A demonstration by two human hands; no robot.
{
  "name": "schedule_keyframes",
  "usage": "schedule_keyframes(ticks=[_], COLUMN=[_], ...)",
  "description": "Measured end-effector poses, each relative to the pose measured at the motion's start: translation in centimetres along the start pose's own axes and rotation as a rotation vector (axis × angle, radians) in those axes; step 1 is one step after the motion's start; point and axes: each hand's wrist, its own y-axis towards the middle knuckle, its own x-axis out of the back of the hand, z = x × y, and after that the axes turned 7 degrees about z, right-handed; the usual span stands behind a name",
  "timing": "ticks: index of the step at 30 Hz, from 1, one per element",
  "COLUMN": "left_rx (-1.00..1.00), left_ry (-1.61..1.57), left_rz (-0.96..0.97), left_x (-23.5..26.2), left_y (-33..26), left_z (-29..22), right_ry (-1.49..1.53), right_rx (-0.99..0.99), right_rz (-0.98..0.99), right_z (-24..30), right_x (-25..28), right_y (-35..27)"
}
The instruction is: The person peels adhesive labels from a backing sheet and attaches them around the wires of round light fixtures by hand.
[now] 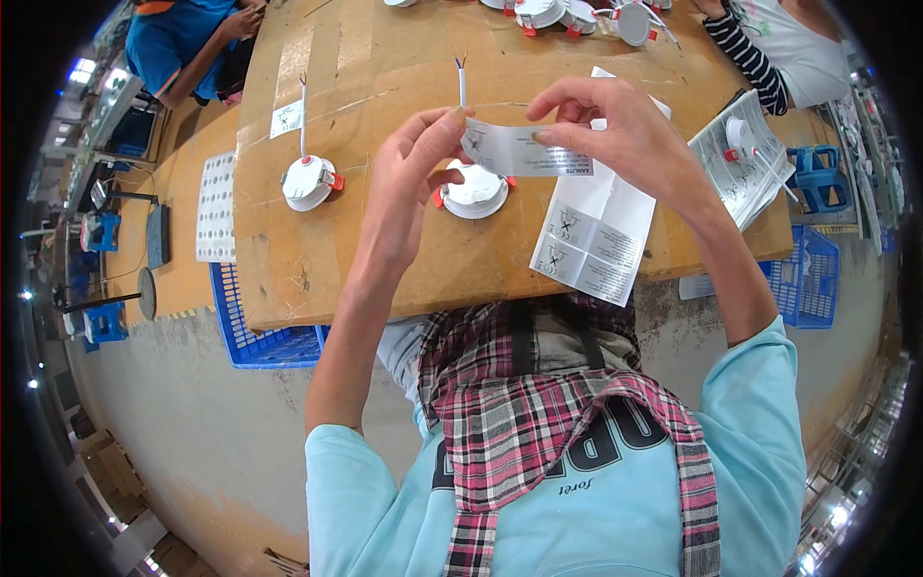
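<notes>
Between my two hands a silvery printed label (519, 151) is stretched out sideways. My left hand (409, 173) pinches its left end between thumb and fingers, close to an upright white cable (462, 88). The label's right part is pinched by my right hand (620, 135). Just below the label lies a round white downlight (474, 195) with red clips, partly covered by my left fingers. Under my right hand rests a creased sheet of labels (596, 236) with printed blocks. To the left is another downlight (310, 184), whose cable carries a label (286, 119) like a flag.
Several more downlights (543, 13) lie along the far side of the table (385, 279). A stack of label sheets (735, 183) sits at the right with a downlight on top. Blue baskets (279, 348) stand below the table edge. Two people sit across, at far left and far right.
</notes>
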Motion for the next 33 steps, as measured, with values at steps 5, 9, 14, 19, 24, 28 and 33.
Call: schedule_keyframes(ticks=[5, 9, 14, 19, 24, 28, 33], left_rx=[-0.005, 0.065, 0.013, 0.102, 0.130, 0.132, 0.095], left_ry=[-0.205, -0.004, 0.077, 0.328, 0.257, 0.308, 0.305], left_rz=[-0.001, 0.028, -0.016, 0.081, 0.117, 0.117, 0.078], left_x=[1.4, 1.5, 1.3, 2.0, 2.7, 3.2, 3.3], left_y=[0.0, 0.1, 0.4, 1.2, 1.7, 2.0, 2.9], left_z=[-0.2, -0.6, -0.6, -0.7, -0.1, -0.3, 0.0], right_ry=[-0.123, -0.076, -0.031, -0.099, -0.078, -0.001, 0.053], right_rx=[0.041, 0.084, -0.019, -0.007, -0.046, -0.123, -0.143], right_rz=[-0.038, -0.086, -0.054, -0.083, -0.043, 0.024, 0.057], right_z=[0.8, 0.7, 1.2, 0.5, 0.5, 0.1, -1.3], right_x=[-0.3, -0.7, -0.7, -0.9, -0.6, -0.4, -0.3], right_y=[0.7, 1.1, 1.1, 1.1, 0.9, 1.3, 2.4])
